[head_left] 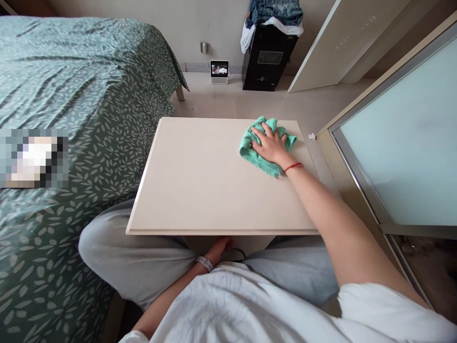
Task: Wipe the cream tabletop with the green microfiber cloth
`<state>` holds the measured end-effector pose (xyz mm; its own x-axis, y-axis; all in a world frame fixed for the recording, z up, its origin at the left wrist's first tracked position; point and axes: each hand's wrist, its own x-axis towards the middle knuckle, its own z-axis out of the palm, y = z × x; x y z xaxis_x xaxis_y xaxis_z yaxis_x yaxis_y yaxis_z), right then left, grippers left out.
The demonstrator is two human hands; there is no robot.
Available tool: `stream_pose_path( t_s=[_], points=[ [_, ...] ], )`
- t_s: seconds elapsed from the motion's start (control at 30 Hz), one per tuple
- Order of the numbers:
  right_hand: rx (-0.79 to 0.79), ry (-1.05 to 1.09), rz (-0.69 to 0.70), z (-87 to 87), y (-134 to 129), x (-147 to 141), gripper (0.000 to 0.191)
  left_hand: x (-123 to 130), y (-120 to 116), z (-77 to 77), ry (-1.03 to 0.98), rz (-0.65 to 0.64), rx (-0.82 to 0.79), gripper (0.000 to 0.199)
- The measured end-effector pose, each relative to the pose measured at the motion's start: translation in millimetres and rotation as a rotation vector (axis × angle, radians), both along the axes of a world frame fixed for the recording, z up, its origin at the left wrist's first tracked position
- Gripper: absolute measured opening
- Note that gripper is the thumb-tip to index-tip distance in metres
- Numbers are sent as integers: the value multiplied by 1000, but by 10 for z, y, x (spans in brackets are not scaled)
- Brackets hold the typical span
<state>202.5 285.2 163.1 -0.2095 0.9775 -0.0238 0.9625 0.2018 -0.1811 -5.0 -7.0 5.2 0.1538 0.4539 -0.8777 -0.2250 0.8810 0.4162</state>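
A pale rectangular tabletop lies in front of me, over my knees. Near its far right corner a green cloth is spread out, crumpled at the edges. My right hand lies flat on top of the cloth with its fingers spread, pressing it to the surface. A red string circles that wrist. Below the near edge of the tabletop, between my legs, my left hand rests low, with a light band at the wrist. Its fingers are mostly hidden.
On the left stands a bed with a green leaf-patterned cover. A small screen and a black cabinet topped with clothes stand by the wall. An open door and a frosted-glass panel are at the right.
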Motion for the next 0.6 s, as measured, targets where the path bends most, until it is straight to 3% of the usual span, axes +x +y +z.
stream_pose_path(
  t_s=[0.13, 0.3, 0.47, 0.6],
  points=[
    [-27, 4, -78, 40, 460, -143, 79, -6, 6, -1, 9, 8, -15, 21],
    [-8, 66, -75, 34, 535, -158, 78, 2, 4, -8, 13, 12, -2, 21],
    [8, 53, -29, 9, 235, -142, 80, 15, 13, 44, 14, 25, 12, 19],
    [12, -22, 80, 10, -421, -132, 77, 19, 16, 70, 13, 19, 19, 21]
  ],
)
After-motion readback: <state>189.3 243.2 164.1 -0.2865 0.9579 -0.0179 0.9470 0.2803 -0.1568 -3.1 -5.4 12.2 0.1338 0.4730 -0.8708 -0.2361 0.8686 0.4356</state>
